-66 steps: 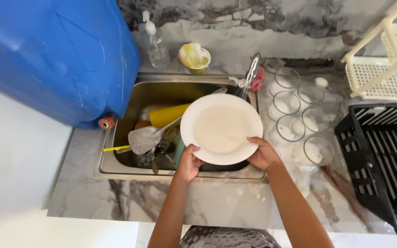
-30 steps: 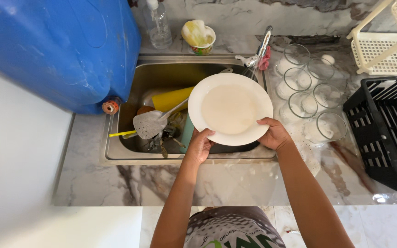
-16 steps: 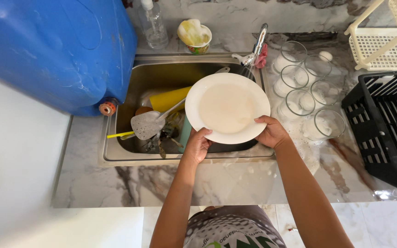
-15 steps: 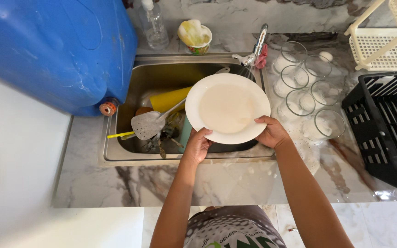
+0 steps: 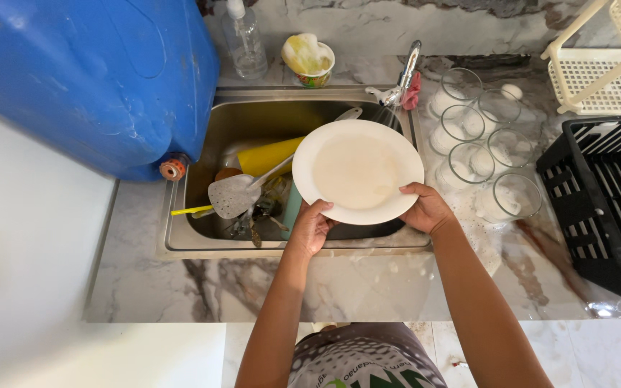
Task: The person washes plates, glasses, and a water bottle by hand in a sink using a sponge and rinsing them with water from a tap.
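A round white plate [image 5: 357, 169] hangs over the right half of a steel sink [image 5: 203, 241], below the tap [image 5: 404, 75], which runs a thin stream at the plate's far edge. My left hand [image 5: 312, 226] grips the plate's near-left rim. My right hand [image 5: 428, 208] grips its near-right rim. Milky water pools in the plate's hollow. Under and beside it in the basin lie a slotted metal spatula [image 5: 233, 194], a yellow item [image 5: 267, 156] and other dirty utensils.
A big blue water container [image 5: 88, 72] stands left of the sink. Several soapy glasses [image 5: 479, 154] sit on the marble counter to the right, then a black dish rack [image 5: 601, 208] and a cream basket [image 5: 605, 68]. A soap bottle [image 5: 242, 39] and a sponge cup [image 5: 309, 59] stand behind.
The plate stays in both hands over the sink and has barely shifted in the last second. The view has drifted slightly.
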